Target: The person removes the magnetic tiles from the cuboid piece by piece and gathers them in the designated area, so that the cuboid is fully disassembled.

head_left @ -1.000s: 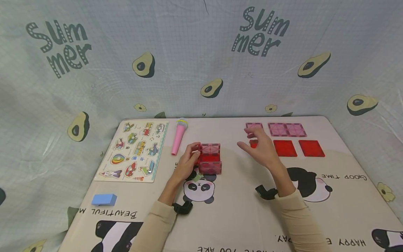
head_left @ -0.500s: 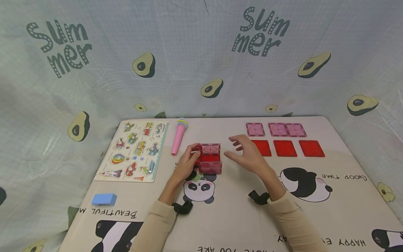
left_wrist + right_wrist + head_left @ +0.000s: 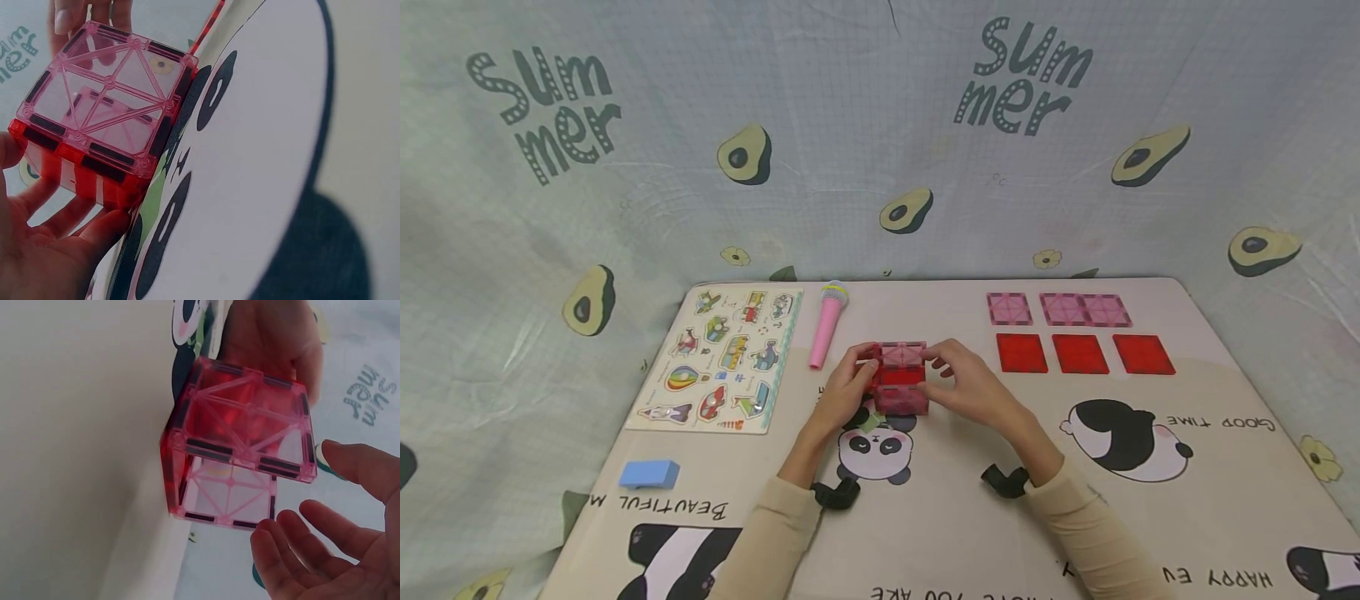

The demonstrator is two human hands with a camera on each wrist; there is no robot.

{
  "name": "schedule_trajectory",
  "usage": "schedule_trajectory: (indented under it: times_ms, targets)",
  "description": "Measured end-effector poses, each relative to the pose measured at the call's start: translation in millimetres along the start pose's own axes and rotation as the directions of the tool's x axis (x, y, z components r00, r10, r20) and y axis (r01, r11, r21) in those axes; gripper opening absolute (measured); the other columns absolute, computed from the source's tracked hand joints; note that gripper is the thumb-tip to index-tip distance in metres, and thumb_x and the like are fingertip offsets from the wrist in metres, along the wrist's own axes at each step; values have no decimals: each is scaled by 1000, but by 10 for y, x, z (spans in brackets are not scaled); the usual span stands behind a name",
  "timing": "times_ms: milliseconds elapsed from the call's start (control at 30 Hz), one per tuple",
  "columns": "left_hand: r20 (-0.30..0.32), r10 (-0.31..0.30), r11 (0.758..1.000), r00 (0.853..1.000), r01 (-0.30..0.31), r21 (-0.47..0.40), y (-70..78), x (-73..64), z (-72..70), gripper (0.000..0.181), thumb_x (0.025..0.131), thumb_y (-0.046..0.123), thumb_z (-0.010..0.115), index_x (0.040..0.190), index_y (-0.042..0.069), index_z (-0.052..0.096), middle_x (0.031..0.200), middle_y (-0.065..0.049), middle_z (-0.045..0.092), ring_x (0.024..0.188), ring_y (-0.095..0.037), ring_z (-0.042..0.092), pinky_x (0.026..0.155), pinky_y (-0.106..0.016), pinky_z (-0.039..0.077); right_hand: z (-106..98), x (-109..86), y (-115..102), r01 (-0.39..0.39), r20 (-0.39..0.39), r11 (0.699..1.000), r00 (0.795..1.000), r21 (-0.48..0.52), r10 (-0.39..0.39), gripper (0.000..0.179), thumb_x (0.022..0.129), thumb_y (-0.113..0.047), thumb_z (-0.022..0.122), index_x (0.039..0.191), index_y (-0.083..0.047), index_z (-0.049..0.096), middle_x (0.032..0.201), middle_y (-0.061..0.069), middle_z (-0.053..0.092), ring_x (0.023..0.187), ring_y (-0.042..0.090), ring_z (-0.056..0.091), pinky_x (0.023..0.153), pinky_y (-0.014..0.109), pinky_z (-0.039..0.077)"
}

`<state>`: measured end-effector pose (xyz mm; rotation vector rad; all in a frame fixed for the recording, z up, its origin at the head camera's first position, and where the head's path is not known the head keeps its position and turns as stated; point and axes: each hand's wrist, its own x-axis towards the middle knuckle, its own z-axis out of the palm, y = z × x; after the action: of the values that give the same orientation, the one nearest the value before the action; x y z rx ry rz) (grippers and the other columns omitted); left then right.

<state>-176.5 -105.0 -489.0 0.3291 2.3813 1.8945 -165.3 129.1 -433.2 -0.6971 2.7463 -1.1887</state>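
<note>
Our left hand grips the left wall of the magnetic-tile box on the desk; our right hand holds thumb and fingers apart at its right side. Right of the box we see red tiles, then pink tiles.

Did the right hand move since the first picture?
Yes. The right hand moved left, away from the three flat red tiles, to beside the pink-and-red box.

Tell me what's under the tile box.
The tile box stands on the tabletop; a printed panda's face shows on the near side. Any print beneath the box is covered.
</note>
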Motion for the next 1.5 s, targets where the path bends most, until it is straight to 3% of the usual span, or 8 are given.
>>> schedule_trajectory:
  times_ms: [267, 367, 667, 933, 1400, 1500]
  targets:
    - [48, -11, 999, 999, 10, 31, 344, -119, -54, 43, 106, 15, 42, 146, -2, 41, 143, -26, 49, 130, -41, 56, 104, -49, 53, 67, 6, -29, -8, 72, 999, 997, -43, 11, 43, 89, -20, 75, 126, -3, 63, 115, 12, 65, 102, 24, 64, 92, 41, 60]
    - [44, -7, 1000, 999, 5, 29, 390, -142, -58, 43, 106, 15, 43, 145, -3, 42, 142, -26, 50, 129, -42, 57, 104, -50, 53, 86, 7, -31, 4, 90, 998, 996, -68, 2, 37, 89, -19, 75, 120, -2, 66, 108, 9, 67, 96, 19, 63, 89, 37, 60]
    - [45, 0, 1000, 999, -1, 13, 362, -141, -53, 42, 105, 14, 46, 144, -4, 42, 142, -28, 51, 130, -44, 55, 105, -53, 51, 136, 10, -34, 35, 124, 989, 992, -142, -18, 20, 88, -15, 77, 105, -9, 70, 93, 0, 66, 82, 11, 55, 75, 22, 55]
    - [46, -1, 1000, 999, 0, 22, 376, -144, -52, 43, 106, 14, 46, 144, -4, 42, 143, -27, 51, 130, -43, 55, 105, -52, 52, 153, 6, -52, 56, 113, 981, 993, -184, -35, 17, 87, -12, 77, 102, -10, 69, 91, 1, 67, 81, 11, 56, 77, 25, 58]
    - [34, -23, 1000, 999, 24, -13, 385, -159, -35, 42, 105, 14, 47, 143, -1, 44, 142, -24, 51, 130, -41, 56, 106, -53, 50, 169, -69, -65, 70, 111, 984, 992, -166, -51, 16, 87, -15, 78, 100, -13, 67, 91, -2, 67, 83, 11, 55, 79, 25, 57]
    - [14, -13, 1000, 1000, 13, -23, 214, -100, -15, 41, 105, 17, 48, 143, 3, 46, 141, -21, 53, 129, -39, 57, 105, -52, 51, 166, -99, -70, 75, 108, 982, 992, -174, -57, 16, 87, -16, 78, 99, -14, 67, 91, -3, 66, 83, 11, 55, 78, 24, 57]
